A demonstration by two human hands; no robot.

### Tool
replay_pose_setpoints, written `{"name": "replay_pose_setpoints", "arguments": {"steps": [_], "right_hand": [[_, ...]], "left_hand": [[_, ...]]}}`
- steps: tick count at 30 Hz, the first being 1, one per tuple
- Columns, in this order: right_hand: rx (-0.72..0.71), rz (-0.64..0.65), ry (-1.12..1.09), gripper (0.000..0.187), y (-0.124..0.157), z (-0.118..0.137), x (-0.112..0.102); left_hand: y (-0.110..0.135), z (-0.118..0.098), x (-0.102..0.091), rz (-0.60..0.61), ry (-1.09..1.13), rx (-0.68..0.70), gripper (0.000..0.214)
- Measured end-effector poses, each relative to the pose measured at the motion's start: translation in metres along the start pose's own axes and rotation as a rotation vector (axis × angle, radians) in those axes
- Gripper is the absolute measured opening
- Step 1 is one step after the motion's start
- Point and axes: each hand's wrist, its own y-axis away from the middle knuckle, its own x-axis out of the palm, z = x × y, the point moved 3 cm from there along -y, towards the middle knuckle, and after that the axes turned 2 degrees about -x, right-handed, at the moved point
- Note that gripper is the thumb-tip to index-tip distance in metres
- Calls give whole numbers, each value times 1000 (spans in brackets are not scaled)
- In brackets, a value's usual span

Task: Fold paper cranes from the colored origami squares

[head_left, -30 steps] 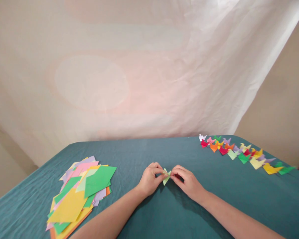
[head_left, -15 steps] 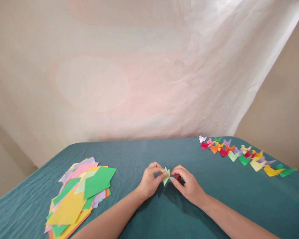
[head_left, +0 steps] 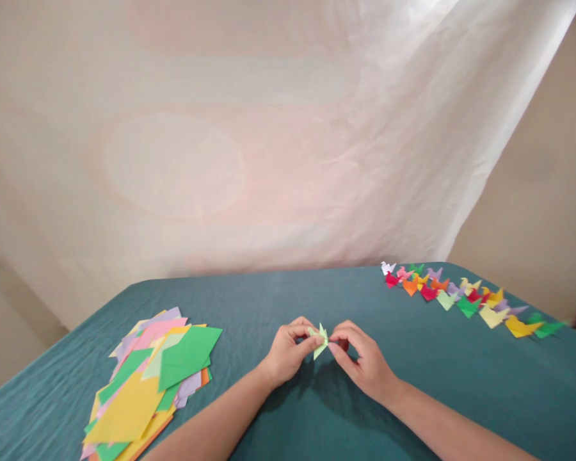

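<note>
A small pale green folded paper figure (head_left: 320, 340) is held just above the teal tablecloth (head_left: 269, 301) near the middle of the table. My left hand (head_left: 288, 352) pinches its left side with curled fingers. My right hand (head_left: 360, 358) pinches its right side, fingers closed around the tip. Both forearms reach in from the bottom edge.
A loose pile of coloured paper squares (head_left: 148, 378) lies at the left. A row of several finished folded paper figures (head_left: 465, 299) in many colours runs along the table's right far edge. A white sheet (head_left: 269, 128) hangs behind the table.
The hands and the green figure have stayed nearly in place, with small finger shifts on the paper. The view has tipped slightly.
</note>
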Motion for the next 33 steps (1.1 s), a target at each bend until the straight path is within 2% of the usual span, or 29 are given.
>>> {"name": "replay_pose_setpoints", "arguments": {"steps": [9, 18, 26, 33], "right_hand": [[-9, 2, 17, 5, 0, 0, 1], [-3, 27, 4, 6, -1, 3, 2], [49, 21, 27, 8, -3, -2, 2], [92, 14, -1, 9, -2, -5, 4]], "left_hand": [[0, 0, 1, 11, -34, 6, 22], [2, -11, 6, -19, -158, 49, 19], [0, 1, 5, -28, -135, -11, 16], [0, 6, 1, -55, -190, 4, 15]]}}
